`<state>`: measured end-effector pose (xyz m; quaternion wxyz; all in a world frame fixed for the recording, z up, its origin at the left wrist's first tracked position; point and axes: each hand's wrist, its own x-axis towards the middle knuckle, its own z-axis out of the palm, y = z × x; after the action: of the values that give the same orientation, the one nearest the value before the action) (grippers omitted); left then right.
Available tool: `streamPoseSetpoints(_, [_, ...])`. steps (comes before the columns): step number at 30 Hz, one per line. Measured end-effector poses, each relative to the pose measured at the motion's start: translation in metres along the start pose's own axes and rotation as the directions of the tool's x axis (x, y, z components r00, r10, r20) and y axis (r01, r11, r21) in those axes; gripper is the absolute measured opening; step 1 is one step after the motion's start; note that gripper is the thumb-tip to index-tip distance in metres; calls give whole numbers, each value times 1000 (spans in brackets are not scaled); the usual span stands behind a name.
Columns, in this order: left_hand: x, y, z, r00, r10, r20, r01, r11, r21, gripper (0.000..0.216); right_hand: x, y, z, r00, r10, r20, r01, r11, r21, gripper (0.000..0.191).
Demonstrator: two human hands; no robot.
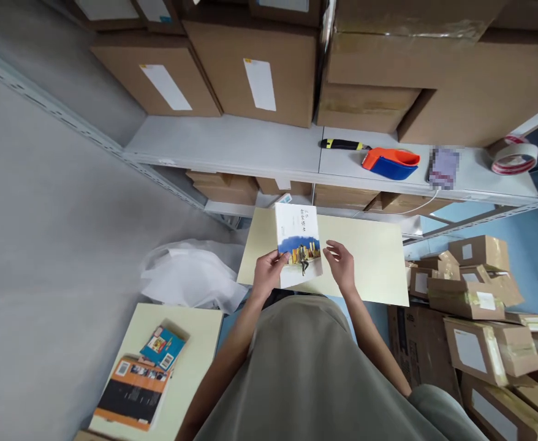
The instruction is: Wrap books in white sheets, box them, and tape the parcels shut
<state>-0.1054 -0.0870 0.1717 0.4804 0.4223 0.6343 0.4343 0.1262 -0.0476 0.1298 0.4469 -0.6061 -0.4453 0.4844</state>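
A white paperback book [299, 223] with a blue and yellow city picture on its cover is held up over the pale yellow table [370, 257]. My left hand [269, 272] grips its lower left edge, the thumb lying on the cover and the other fingers hidden behind. Just off the book's right edge is my right hand [340, 262], its fingers curved and apart, with nothing visible in them.
A shelf [250, 144] with cardboard boxes spans the front, bearing a utility knife [342, 144], an orange-blue tape dispenser [391, 163] and a tape roll [515, 156]. Books [133, 392] lie on a table at lower left. Boxes [469, 294] pile up at right; white plastic [189, 275] sits left.
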Motion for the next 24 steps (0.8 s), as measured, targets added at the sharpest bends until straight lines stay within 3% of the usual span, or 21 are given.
streamPoseSetpoints(4, [4, -3, 22, 998, 61, 26, -64, 986, 155, 38, -9, -13, 29, 968, 0, 252, -3, 1000, 11, 53])
streamPoseSetpoints(6, [-1, -5, 34, 995, 82, 51, -92, 964, 249, 30, -17, -19, 42, 946, -12, 323, 4, 1000, 25, 54])
streamPoseSetpoints(9, [-11, -9, 51, 990, 110, 85, -133, 931, 341, 35, -20, -21, 48, 964, -22, 264, 26, 1000, -12, 47])
streamPoseSetpoints(12, [-16, -14, 59, 977, 156, 142, -189, 948, 257, 45, -11, -16, 35, 987, -38, 157, 45, 998, -38, 51])
streamPoseSetpoints(15, [-8, -17, 49, 990, 114, 79, -126, 978, 168, 47, 1, -14, 13, 977, -25, 212, 18, 999, 35, 56])
streamPoseSetpoints(19, [11, -12, 12, 995, -73, -71, 69, 996, -52, 65, 6, -26, -15, 920, 46, 389, -129, 973, 190, 58])
streamPoseSetpoints(24, [9, 10, -18, 973, -161, 166, 211, 912, -352, 65, 10, -43, -33, 819, 80, 568, -285, 916, 282, 60])
